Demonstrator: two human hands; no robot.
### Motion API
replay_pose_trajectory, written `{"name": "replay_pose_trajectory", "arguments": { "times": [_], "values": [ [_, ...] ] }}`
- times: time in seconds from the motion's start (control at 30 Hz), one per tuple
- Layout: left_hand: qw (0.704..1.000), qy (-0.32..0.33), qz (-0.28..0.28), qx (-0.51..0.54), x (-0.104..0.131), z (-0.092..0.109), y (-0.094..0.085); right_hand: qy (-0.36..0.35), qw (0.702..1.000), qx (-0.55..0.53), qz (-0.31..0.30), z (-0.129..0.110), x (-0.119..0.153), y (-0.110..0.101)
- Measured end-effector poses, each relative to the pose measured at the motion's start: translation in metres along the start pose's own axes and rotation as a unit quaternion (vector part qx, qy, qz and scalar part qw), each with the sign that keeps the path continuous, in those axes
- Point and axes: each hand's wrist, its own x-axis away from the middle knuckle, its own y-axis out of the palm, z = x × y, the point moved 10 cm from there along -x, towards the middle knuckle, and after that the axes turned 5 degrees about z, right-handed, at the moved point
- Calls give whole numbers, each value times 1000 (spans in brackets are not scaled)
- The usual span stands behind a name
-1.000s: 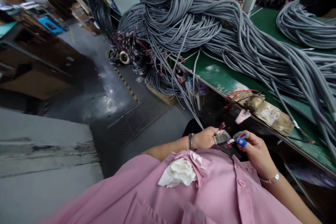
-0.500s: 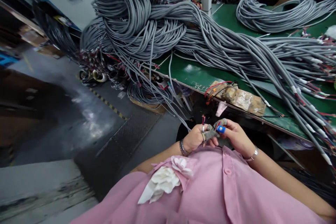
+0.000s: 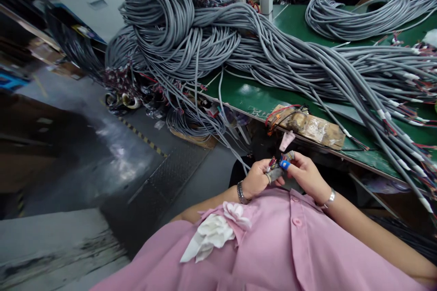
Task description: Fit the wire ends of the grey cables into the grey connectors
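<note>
The left hand [image 3: 255, 181] grips a small bundle of thin wires [image 3: 272, 163], reddish and dark, whose tips stick up from its grasp. The right hand [image 3: 310, 176] is curled just beside them; I cannot tell whether it pinches any. Beyond, grey cables [image 3: 293, 50] lie heaped on the green counter [image 3: 249, 94].

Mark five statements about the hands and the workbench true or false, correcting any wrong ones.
1. The right hand wears a blue band on its thumb. True.
2. Long grey cables lie across the green-topped workbench. True.
3. The left hand lies flat on the workbench. False: its fingers hold thin red and dark wires.
4. The flat brown taped board is on the floor. False: it's at the workbench's edge.
5. The wearer's button-up shirt is pink. True.
</note>
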Motion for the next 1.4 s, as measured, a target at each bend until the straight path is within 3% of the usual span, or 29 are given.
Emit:
{"name": "replay_pose_trajectory", "arguments": {
  "times": [0.17,0.27,0.47,0.63,0.87,1.03,1.27,1.4],
  "values": [
    [998,-36,-49,18,0,-3,3,-15,998,-39,-35,-7,-1,5],
    [997,-58,-43,40,-1,-7,1,-18,998,-42,-43,-7,-1,8],
    [991,-21,73,110,-6,-9,-15,-45,998,-30,20,-9,3,4],
    [975,15,158,152,-4,-8,-31,-114,990,78,32,-23,13,6],
    [988,9,132,83,2,-7,-27,-7,1000,-14,-16,-4,-1,9],
    [994,20,104,19,3,-8,-22,17,999,-27,-33,0,-5,16],
    [989,23,145,20,4,-6,-29,39,996,-80,20,6,1,11],
    [995,2,100,3,2,-5,-21,29,996,-83,24,5,1,12]
  ]
}}
